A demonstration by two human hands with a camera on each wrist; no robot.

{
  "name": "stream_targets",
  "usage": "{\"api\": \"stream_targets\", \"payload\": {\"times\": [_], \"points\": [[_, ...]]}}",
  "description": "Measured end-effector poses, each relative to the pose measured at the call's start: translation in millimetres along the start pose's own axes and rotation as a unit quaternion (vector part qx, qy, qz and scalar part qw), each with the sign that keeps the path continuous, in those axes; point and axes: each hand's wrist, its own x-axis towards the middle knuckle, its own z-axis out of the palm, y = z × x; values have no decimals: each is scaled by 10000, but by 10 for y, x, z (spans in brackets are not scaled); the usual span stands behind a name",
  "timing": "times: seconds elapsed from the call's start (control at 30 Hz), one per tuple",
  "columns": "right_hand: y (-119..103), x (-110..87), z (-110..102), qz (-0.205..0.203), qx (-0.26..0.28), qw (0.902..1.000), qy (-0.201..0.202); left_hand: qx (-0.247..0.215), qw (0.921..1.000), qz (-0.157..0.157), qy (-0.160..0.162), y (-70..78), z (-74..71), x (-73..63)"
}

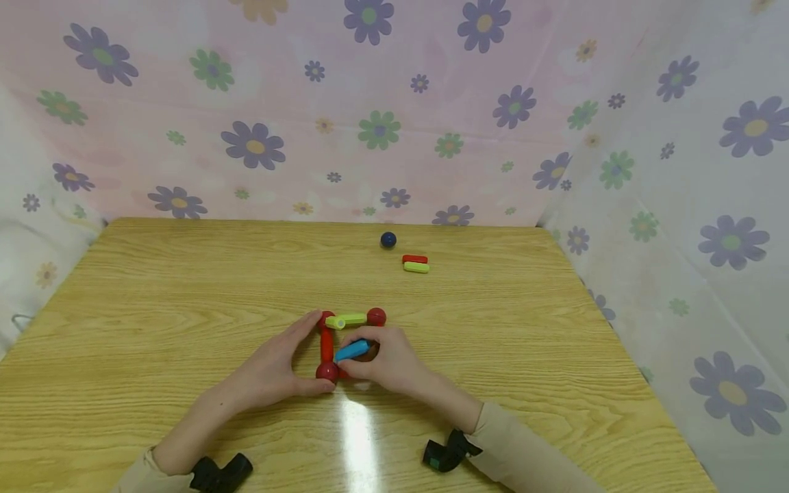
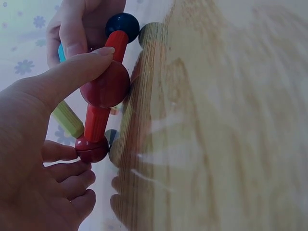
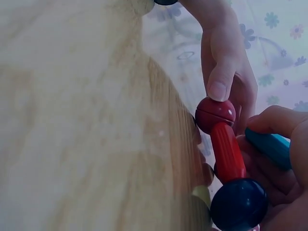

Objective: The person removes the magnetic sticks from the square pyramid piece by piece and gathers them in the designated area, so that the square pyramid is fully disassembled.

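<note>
A square frame of balls and sticks lies on the table, with red balls (image 1: pixel 327 372), red sticks (image 1: pixel 327 346), a lime green stick (image 1: pixel 353 319) and a dark blue ball (image 3: pixel 239 204). My left hand (image 1: pixel 265 376) spans its left side, holding it with the thumb on the near red ball and fingertips at the far one (image 2: pixel 92 149). From the far-left ball a second lime stick (image 1: pixel 335 322) rises. Between thumb and fingers, my right hand (image 1: pixel 397 359) pinches a blue stick (image 1: pixel 353 350), slanted over the frame. That hand partly covers the frame's right side.
Beyond the frame, a loose dark blue ball (image 1: pixel 388 239) lies near the table's back edge. A red stick (image 1: pixel 415 259) and a lime green stick (image 1: pixel 416 268) lie side by side just nearer. Flowered cloth (image 1: pixel 308 137) hangs behind the wooden table (image 1: pixel 185 294).
</note>
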Motion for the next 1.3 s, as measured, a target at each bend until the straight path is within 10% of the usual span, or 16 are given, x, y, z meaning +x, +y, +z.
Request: {"api": "stream_targets", "payload": {"times": [1.3], "points": [[141, 157, -552, 98, 66, 9958, 911, 121, 9997, -200, -65, 10, -6, 7]]}}
